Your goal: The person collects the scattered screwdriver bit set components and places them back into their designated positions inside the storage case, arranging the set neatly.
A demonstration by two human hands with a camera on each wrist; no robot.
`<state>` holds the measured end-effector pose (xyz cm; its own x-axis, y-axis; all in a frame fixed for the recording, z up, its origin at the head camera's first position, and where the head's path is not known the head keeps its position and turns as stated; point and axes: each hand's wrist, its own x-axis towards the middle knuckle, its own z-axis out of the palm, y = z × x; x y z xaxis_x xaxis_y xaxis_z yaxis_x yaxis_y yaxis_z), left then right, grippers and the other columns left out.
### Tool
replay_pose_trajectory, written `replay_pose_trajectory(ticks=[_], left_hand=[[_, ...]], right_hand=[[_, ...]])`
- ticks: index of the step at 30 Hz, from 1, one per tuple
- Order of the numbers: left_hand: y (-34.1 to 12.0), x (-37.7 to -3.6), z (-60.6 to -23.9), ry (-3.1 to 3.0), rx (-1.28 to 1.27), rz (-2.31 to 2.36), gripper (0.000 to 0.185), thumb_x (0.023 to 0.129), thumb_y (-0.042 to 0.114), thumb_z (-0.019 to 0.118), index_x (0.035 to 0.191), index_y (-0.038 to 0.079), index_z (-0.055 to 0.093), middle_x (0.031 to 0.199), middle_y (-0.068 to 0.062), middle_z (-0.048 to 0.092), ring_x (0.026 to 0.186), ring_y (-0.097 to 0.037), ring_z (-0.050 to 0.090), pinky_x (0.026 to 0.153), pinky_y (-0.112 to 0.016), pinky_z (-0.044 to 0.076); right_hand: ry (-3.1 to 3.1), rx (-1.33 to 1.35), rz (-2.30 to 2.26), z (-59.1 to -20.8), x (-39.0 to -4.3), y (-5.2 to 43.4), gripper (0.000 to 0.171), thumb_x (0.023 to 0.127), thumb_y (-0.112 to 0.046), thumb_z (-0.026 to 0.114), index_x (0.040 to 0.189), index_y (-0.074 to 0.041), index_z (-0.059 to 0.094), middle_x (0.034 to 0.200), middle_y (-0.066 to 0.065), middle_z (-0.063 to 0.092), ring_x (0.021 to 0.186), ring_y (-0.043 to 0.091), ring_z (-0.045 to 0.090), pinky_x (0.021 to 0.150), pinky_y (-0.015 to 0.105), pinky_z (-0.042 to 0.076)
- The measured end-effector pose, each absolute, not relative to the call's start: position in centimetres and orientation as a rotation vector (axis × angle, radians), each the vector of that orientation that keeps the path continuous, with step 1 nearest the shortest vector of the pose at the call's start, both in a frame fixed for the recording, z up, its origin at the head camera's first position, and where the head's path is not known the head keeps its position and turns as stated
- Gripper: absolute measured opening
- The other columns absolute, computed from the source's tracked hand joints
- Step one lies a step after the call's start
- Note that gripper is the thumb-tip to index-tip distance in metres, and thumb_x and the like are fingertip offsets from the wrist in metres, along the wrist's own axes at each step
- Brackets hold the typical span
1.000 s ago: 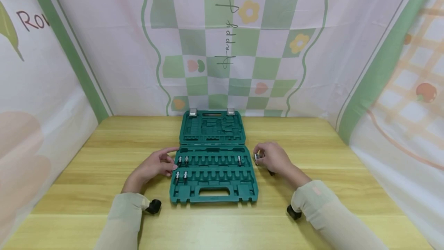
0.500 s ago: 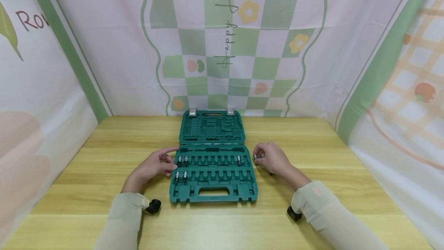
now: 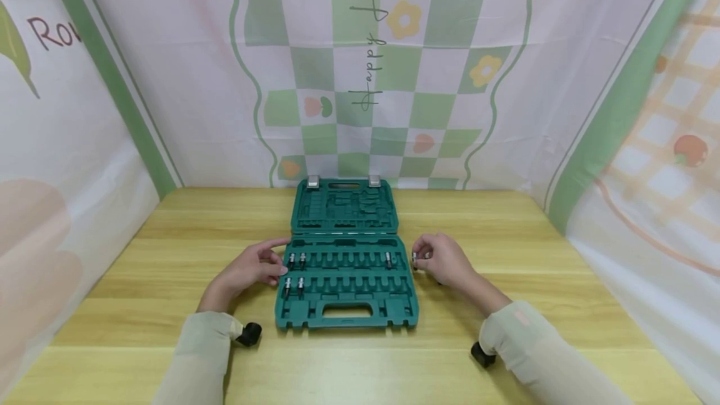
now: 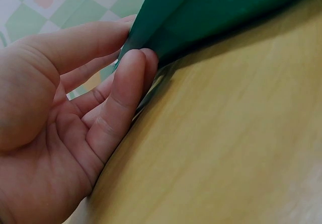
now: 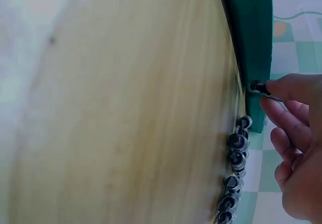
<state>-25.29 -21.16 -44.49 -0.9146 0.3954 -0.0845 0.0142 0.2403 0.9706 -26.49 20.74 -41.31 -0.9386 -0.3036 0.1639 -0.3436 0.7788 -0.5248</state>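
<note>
A green plastic tool case lies open on the table. Several silver-and-black bit sockets stand in its slots, among them a lone bit socket at the right of the upper row. My left hand rests against the case's left side, index finger extended to the edge and the thumb at the rim. Just off the right side, my right hand pinches a bit socket between thumb and index finger. In the right wrist view it overlaps the case's side wall.
Loose sockets lie in a row on the wooden table beside the case, mostly hidden under my right hand in the head view. Behind the case hangs a green-and-white checked cloth.
My right hand has shifted slightly downward, and the socket in its fingers now stands more upright. The left hand and the case stay put.
</note>
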Motion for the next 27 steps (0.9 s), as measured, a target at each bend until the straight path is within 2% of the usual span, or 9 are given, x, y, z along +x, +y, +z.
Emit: replay_pose_trajectory(ticks=[6, 16, 27], left_hand=[[-21.1, -25.3, -44.5, 2.207, 0.375, 1.726, 0.065, 0.092, 0.006, 0.066, 0.15, 0.009, 0.036, 0.1, -0.018, 0.056, 0.079, -0.028, 0.061, 0.071, -0.04, 0.058], [-21.1, -25.4, -44.4, 2.199, 0.37, 1.742, 0.066, 0.092, 0.005, 0.066, 0.15, 0.009, 0.036, 0.101, -0.018, 0.055, 0.079, -0.028, 0.061, 0.071, -0.04, 0.058], [-21.1, -25.3, -44.5, 2.195, 0.367, 1.741, 0.066, 0.091, 0.005, 0.067, 0.15, 0.009, 0.036, 0.1, -0.018, 0.054, 0.079, -0.028, 0.061, 0.071, -0.039, 0.058]], right_hand=[[-2.893, 0.541, 0.898, -41.0, -25.9, 20.6, 0.013, 0.081, -0.006, 0.076, 0.087, -0.011, 0.067, 0.079, -0.004, 0.061, 0.084, 0.022, 0.053, 0.072, 0.037, 0.045], [-2.877, 0.563, 0.957, -40.3, -25.6, 20.2, 0.012, 0.081, -0.006, 0.076, 0.089, -0.01, 0.068, 0.082, -0.003, 0.062, 0.082, 0.019, 0.057, 0.072, 0.037, 0.05], [-2.865, 0.538, 0.968, -40.4, -25.3, 19.7, 0.013, 0.082, -0.005, 0.075, 0.093, -0.009, 0.069, 0.084, -0.002, 0.063, 0.085, 0.023, 0.056, 0.073, 0.038, 0.049]])
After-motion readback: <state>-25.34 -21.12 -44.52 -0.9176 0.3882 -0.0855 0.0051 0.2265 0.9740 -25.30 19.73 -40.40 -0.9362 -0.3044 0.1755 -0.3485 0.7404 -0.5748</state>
